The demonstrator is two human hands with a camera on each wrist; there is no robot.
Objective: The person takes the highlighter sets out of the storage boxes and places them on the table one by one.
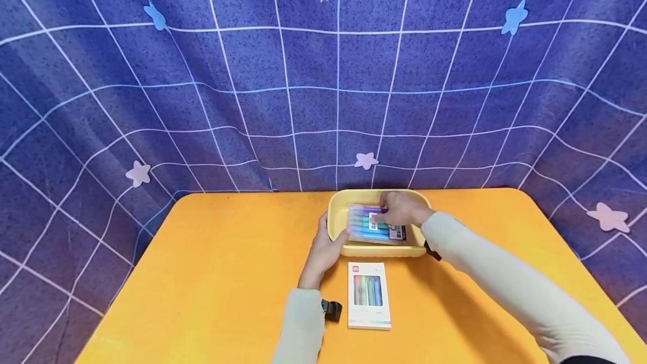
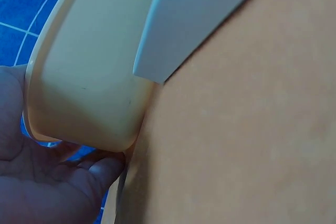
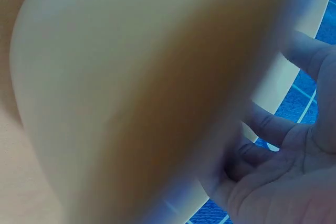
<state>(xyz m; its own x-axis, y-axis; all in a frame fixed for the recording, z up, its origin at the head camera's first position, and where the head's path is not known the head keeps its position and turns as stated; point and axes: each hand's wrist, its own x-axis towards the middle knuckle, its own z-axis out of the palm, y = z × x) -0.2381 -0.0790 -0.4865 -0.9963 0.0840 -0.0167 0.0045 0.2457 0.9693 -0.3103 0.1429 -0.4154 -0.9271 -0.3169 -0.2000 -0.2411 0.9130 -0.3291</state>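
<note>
The pen pack point(image 1: 376, 232) lies inside the yellow bin point(image 1: 384, 251), a clear sleeve showing a row of pens from purple through green to blue, with a white barcode label on its face. It should be light, and stiff along the pens but likely to bend a little across them. The sleeve looks glossy, so it may slip under a loose touch; the pens themselves are probably sturdy, the thin wrapper being the part to spare. A hold across the row near the middle, thumb on the face and fingers behind the far edge, would probably keep it balanced.

The right hand point(image 1: 402, 209) reaches over the bin's right side. Its fingers are bent and seem to pinch the pack at its far edge, with the thumb on the upper face; what lies under the pack is hidden, and the right wrist view is largely blocked by the blurred bin wall.

The left hand point(image 1: 323, 249) grips the bin at its left end, thumb at the near corner of the rim and fingers curled round the outer wall. The bin looks like smooth, fairly rigid plastic, best steadied by the rim.

Just in front of the bin, a white box point(image 1: 369, 296) with a window onto coloured pens lies flat on the orange bench point(image 1: 227, 274).
</note>
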